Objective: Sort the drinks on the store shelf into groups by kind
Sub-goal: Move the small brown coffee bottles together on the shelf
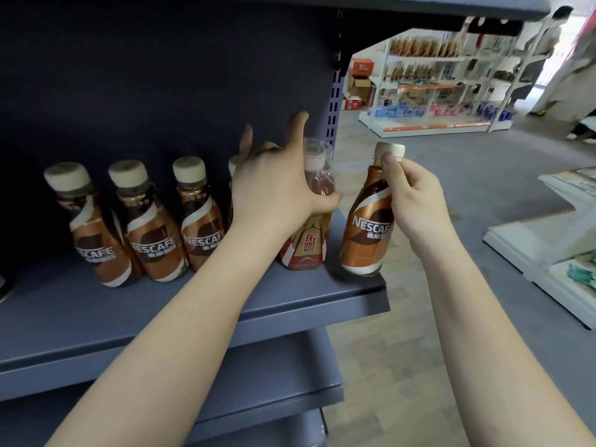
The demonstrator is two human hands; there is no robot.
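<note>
— On the grey shelf (290,298), toward its right edge, what do you see?

— Three brown coffee bottles with cream caps stand in a row along the back: the first coffee bottle (93,227) farthest left, the second coffee bottle (151,224) beside it, the third coffee bottle (201,217) next, close together. A fourth one sits behind the left wrist, mostly hidden.

— And the left hand (274,185)?

— It wraps the shoulder of a red-labelled drink bottle (306,243) with a clear cap, thumb on the right side, index and another finger lifted and spread upward. That bottle's base rests on the shelf, just right of the coffee row.

— The right hand (416,195)?

— Fingers pressed together around the neck of a held coffee bottle (367,227), thumb just under its cream cap. The bottle leans a little, its base at the shelf's front right corner; whether it touches the shelf I cannot tell.

— How close are the two gripped bottles?

— Just beside each other, not touching.
</note>
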